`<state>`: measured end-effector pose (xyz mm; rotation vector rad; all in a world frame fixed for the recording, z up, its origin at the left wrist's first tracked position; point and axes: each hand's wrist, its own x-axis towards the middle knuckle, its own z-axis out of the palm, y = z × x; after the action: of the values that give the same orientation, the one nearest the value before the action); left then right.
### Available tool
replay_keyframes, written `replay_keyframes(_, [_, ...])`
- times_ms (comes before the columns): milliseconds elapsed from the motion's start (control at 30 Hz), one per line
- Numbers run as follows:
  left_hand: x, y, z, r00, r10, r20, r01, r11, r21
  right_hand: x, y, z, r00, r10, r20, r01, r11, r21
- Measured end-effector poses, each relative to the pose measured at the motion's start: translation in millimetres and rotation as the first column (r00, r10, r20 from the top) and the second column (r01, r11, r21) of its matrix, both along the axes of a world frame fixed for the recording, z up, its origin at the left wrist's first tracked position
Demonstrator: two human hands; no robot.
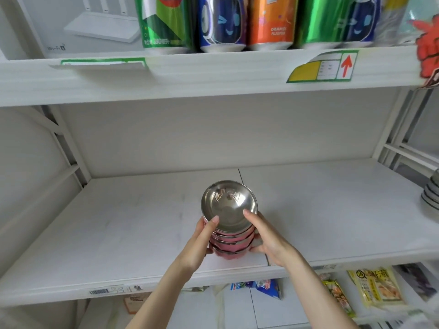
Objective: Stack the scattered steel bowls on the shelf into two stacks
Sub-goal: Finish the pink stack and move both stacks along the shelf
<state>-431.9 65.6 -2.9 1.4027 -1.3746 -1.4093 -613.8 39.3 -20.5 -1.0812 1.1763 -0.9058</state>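
A stack of several steel bowls (229,210) with pink outsides stands near the front edge of the white middle shelf (118,233). My left hand (202,243) grips the stack's left side, thumb on the top rim. On the right side, my right hand (266,238) clasps it the same way. The shiny inside of the top bowl faces up. A second stack of bowls (431,195) sits at the far right edge of the view, partly cut off.
Drink cans (223,22) and a router box (71,24) fill the upper shelf, whose edge overhangs. Snack packets (375,288) lie on the shelf below. Shelf uprights stand at the left and right.
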Motion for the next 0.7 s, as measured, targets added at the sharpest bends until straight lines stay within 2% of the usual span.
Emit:
replay_keyframes(300, [-104,10,9,0.999,0.036,-0.022,-0.037,0.999,-0.012,-101,5,17,0.997,0.044,-0.059,-0.044,0.999,0.003])
replay_keyframes(700, [-239,6,12,0.998,-0.065,0.006,0.065,0.997,-0.029,-237,21,24,0.995,-0.081,-0.056,0.080,0.996,-0.029])
